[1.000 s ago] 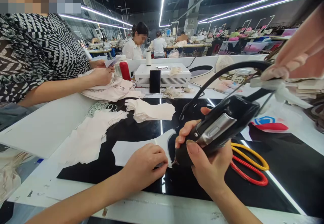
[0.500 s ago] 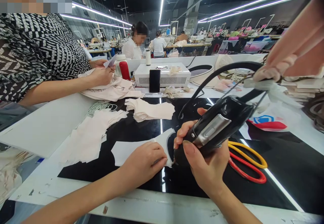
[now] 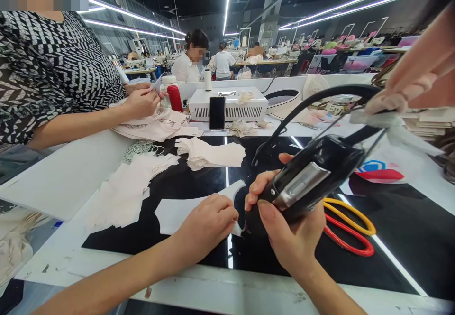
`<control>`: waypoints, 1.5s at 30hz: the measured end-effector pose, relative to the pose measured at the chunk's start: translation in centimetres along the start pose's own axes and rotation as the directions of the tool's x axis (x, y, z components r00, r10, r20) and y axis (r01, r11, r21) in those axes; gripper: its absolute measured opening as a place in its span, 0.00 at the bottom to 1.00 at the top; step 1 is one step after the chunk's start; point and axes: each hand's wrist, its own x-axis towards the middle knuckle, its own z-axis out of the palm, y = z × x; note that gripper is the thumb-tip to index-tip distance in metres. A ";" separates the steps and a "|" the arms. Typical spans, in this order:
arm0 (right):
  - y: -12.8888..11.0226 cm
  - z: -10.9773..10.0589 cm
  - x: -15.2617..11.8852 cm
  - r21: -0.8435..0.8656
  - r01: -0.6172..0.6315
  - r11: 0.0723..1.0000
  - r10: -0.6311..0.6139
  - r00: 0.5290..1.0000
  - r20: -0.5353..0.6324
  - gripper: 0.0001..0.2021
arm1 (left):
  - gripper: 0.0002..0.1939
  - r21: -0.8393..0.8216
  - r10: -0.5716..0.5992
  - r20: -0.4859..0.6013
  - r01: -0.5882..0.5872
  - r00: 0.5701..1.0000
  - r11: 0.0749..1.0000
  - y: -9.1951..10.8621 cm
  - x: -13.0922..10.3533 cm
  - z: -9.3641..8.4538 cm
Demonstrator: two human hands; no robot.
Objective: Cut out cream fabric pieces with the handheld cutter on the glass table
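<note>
My left hand (image 3: pixel 209 225) rests on a flat white cut piece (image 3: pixel 177 213), its fingers curled together at the piece's right part. That piece lies on the glossy black work surface and has a curved right edge. My right hand (image 3: pixel 291 229) is wrapped round a black corded handheld power tool (image 3: pixel 316 172) with a silver lever on its side. The tool tilts, its lower end down at the piece's right edge; its very tip is hard to make out. A thick black cable (image 3: pixel 302 101) arches from its upper end.
Stacks of pale fabric pieces (image 3: pixel 213 154) lie behind and left. Yellow-and-red-handled scissors (image 3: pixel 350 246) lie right of the tool. At the back stand a white vented box (image 3: pixel 245 101), a phone (image 3: pixel 217 113) and a red bottle (image 3: pixel 174 97). A co-worker's hands (image 3: pixel 144 101) hold fabric at left.
My right hand and the tool have shifted slightly right. My left hand has crept a little right and away from me on the white piece. The co-worker's hands moved slightly.
</note>
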 end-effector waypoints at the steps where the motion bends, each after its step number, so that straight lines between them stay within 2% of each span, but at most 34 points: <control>1: 0.0 0.0 0.0 -0.004 -0.002 1.000 0.002 1.000 -0.001 0.28 | 0.03 0.002 0.039 -0.014 -0.039 0.999 0.999 0.0 0.0 0.0; 4: 0.1 0.0 0.0 -0.018 -0.006 1.000 0.006 1.000 -0.007 0.25 | 0.07 -0.057 0.105 0.003 -0.105 0.994 0.993 -0.1 0.1 0.2; 8: 0.1 0.1 -0.1 -0.022 -0.008 1.000 0.007 1.000 -0.027 0.24 | 0.08 -0.128 0.088 0.090 -0.076 0.992 0.989 -0.3 -0.1 0.2; 11: 0.3 0.0 -0.3 -0.021 -0.008 1.000 0.007 0.999 -0.040 0.22 | 0.11 -0.115 0.112 0.110 -0.099 0.988 0.988 -0.6 -0.4 0.0; 14: 0.5 -0.2 -0.4 -0.023 -0.006 1.000 0.005 1.000 -0.025 0.19 | 0.13 -0.087 0.159 0.105 -0.150 0.982 0.985 -1.0 -0.8 -0.1; 20: 0.5 -0.6 -0.5 -0.016 -0.019 1.000 0.019 1.000 0.001 0.19 | 0.12 -0.045 0.205 0.056 -0.203 0.977 0.978 -1.3 -1.2 0.1; 24: 0.3 -0.5 -0.4 0.025 -0.019 1.000 0.019 1.000 0.006 0.23 | 0.12 -0.011 0.233 0.049 -0.233 0.971 0.972 -1.2 -1.3 0.1; 31: 0.1 -0.6 -0.4 -0.012 -0.025 1.000 0.026 1.000 0.008 0.27 | 0.12 0.030 0.267 0.004 -0.267 0.964 0.963 -0.9 -1.3 -0.1; 45: 0.3 -0.9 -0.6 -0.008 -0.046 0.999 0.046 0.999 -0.004 0.27 | 0.13 0.042 0.262 0.062 -0.265 0.963 0.963 -1.0 -1.7 0.0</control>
